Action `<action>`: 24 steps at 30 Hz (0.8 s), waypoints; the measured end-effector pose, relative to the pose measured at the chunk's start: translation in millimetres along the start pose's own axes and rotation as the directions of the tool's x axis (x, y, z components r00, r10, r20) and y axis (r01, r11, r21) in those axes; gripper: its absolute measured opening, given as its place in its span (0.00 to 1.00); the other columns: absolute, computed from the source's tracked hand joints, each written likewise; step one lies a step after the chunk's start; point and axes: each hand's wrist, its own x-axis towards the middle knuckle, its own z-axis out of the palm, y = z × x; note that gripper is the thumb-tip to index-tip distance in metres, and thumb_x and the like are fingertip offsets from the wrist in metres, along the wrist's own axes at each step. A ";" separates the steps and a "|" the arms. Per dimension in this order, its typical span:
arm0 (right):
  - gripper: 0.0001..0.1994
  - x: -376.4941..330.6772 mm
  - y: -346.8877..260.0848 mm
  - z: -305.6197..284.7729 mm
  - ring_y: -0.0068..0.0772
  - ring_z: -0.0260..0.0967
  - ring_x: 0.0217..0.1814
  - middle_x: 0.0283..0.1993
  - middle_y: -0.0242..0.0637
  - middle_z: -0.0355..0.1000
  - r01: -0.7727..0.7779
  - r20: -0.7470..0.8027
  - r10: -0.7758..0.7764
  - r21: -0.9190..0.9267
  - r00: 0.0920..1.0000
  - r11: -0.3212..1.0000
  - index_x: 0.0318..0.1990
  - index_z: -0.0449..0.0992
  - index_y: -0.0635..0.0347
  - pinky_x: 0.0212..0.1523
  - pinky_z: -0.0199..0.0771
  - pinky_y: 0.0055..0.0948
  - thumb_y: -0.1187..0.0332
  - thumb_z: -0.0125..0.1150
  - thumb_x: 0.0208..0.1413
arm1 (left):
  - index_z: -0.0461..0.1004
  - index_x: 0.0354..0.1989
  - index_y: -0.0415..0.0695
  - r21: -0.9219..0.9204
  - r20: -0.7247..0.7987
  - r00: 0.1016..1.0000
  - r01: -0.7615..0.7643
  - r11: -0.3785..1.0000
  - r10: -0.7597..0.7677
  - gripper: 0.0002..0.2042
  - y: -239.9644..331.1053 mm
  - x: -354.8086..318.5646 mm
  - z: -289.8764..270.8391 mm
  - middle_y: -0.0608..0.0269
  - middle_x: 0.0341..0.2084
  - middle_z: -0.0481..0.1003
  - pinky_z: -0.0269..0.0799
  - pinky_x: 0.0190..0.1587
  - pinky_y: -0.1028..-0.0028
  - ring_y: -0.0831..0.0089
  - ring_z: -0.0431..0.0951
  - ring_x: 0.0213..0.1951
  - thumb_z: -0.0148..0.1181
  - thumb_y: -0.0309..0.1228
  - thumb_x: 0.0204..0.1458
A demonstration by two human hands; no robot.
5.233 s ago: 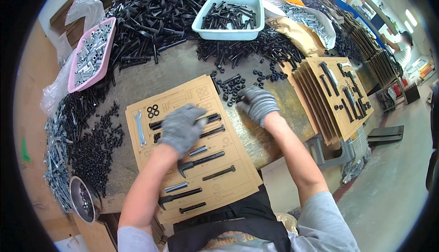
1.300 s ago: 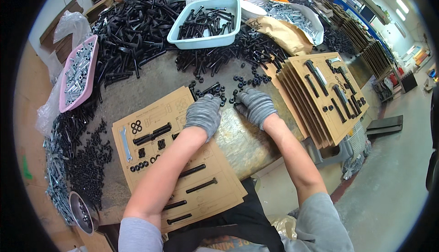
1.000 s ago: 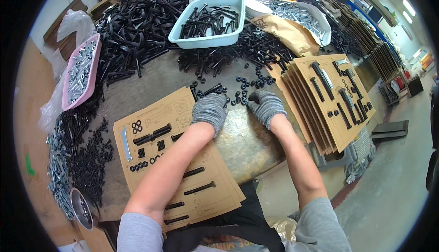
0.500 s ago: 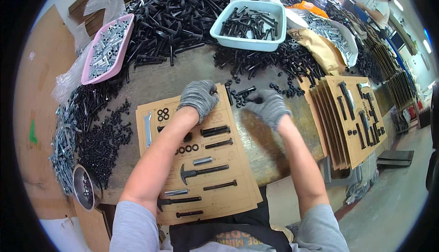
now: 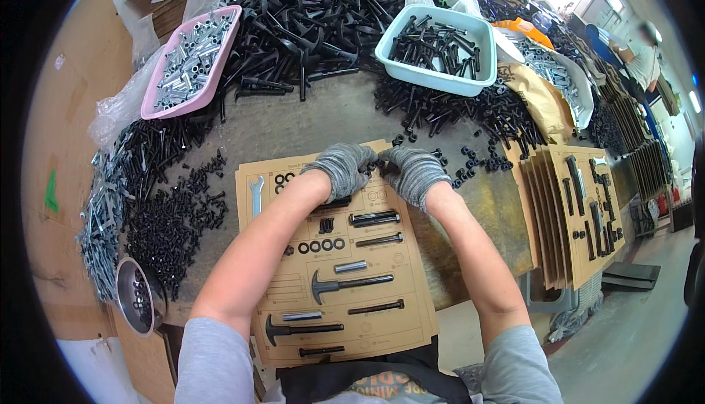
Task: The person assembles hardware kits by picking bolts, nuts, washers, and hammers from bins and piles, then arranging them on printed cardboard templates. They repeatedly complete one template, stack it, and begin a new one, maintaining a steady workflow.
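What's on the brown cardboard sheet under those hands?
On the sheet lie two black hammer-shaped pieces, two silver metal tubes, a silver wrench, black rings and black bolts. Anything under the left forearm, grey-gloved left hand or right hand is covered.

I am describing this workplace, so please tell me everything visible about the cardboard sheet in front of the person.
The brown cardboard sheet lies flat on the table, slightly turned, with another layer's edge showing at its right. Thin printed outlines mark it. On it rest a silver wrench, black rings, black bolts, silver tubes and two black hammer-shaped pieces. The left forearm hides part of its left side; the gloved left hand and right hand cover its far end.
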 end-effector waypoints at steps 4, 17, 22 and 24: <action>0.12 0.9 1.6 4.7 0.49 0.73 0.42 0.39 0.45 0.76 0.036 -0.018 -0.036 0.032 0.999 0.999 0.43 0.77 0.53 0.44 0.73 0.41 0.66 0.57 0.51 | 0.75 0.44 0.42 -0.070 -0.052 0.996 0.067 0.995 -0.071 0.18 0.8 -4.6 4.3 0.52 0.33 0.78 0.72 0.43 0.66 0.57 0.78 0.36 0.63 0.32 0.41; 0.13 -53.8 70.9 -18.8 0.50 0.72 0.43 0.41 0.46 0.74 -0.113 -0.383 0.117 0.034 0.916 0.993 0.44 0.75 0.56 0.46 0.72 0.42 0.64 0.59 0.51 | 0.74 0.48 0.42 -0.135 -0.260 0.955 0.112 0.984 -0.145 0.20 10.6 -18.3 5.6 0.58 0.31 0.77 0.74 0.42 0.70 0.69 0.76 0.32 0.67 0.30 0.44; 0.11 -93.3 107.0 -25.3 0.48 0.71 0.43 0.38 0.43 0.73 -0.009 -0.218 0.001 -0.034 0.976 0.999 0.41 0.77 0.53 0.45 0.72 0.40 0.64 0.61 0.50 | 0.74 0.47 0.42 -0.215 -0.294 0.951 0.032 0.976 -0.096 0.16 33.4 -30.5 -0.2 0.57 0.33 0.78 0.74 0.42 0.71 0.70 0.77 0.35 0.63 0.27 0.48; 0.11 -85.7 105.0 -23.0 0.49 0.71 0.43 0.38 0.43 0.73 0.000 -0.171 -0.011 -0.061 0.985 0.998 0.41 0.77 0.53 0.45 0.72 0.40 0.64 0.61 0.49 | 0.76 0.45 0.40 -0.274 -0.348 0.930 0.022 0.962 -0.120 0.14 34.5 -41.9 -3.3 0.53 0.36 0.78 0.74 0.43 0.70 0.66 0.79 0.36 0.61 0.31 0.50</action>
